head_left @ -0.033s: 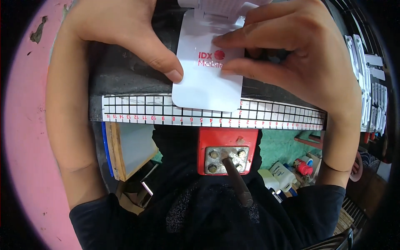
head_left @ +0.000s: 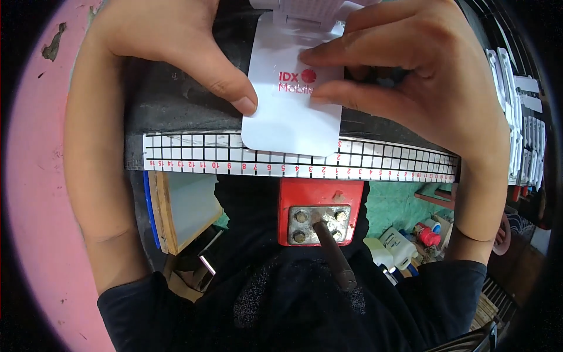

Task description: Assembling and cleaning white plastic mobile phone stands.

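A white plastic folding stand, flat with rounded corners and red print on its face, lies on the dark machine bed. At its far end a hinge joins it to another white part, cut off by the top edge. My left hand presses its thumb against the panel's left edge; its other fingers are out of sight. From the right, my right hand rests thumb and index fingertips beside the print, a little apart, while its remaining fingers curl by the panel's right edge, partly hidden.
A white ruled scale runs along the bed's near edge, under the panel's near end. Below it a red block carries a bolted plate with a protruding metal rod. A pink wall stands left; stacked white pieces are at right.
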Demonstrator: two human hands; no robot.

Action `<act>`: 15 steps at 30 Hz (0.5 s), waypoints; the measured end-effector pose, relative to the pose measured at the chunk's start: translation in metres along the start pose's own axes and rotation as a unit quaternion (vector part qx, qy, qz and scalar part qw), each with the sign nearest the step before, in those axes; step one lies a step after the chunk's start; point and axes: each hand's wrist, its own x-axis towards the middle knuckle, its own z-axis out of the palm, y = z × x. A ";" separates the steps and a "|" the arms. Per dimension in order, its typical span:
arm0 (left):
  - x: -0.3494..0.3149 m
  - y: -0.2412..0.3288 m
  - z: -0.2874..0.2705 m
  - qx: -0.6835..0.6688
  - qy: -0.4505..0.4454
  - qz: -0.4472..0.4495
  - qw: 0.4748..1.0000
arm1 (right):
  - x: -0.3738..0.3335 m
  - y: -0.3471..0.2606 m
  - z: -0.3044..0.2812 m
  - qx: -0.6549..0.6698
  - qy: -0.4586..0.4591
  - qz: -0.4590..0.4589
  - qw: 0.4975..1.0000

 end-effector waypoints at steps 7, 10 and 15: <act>-0.002 0.007 -0.004 0.010 -0.028 -0.060 0.998 | -0.001 0.003 0.004 -0.099 0.037 -0.079 0.991; -0.002 0.009 -0.006 0.046 -0.012 -0.052 0.998 | -0.001 0.003 0.004 0.014 0.057 -0.042 0.997; 0.000 0.011 -0.007 0.090 -0.013 -0.026 0.996 | -0.002 0.004 0.008 0.090 0.089 -0.034 0.991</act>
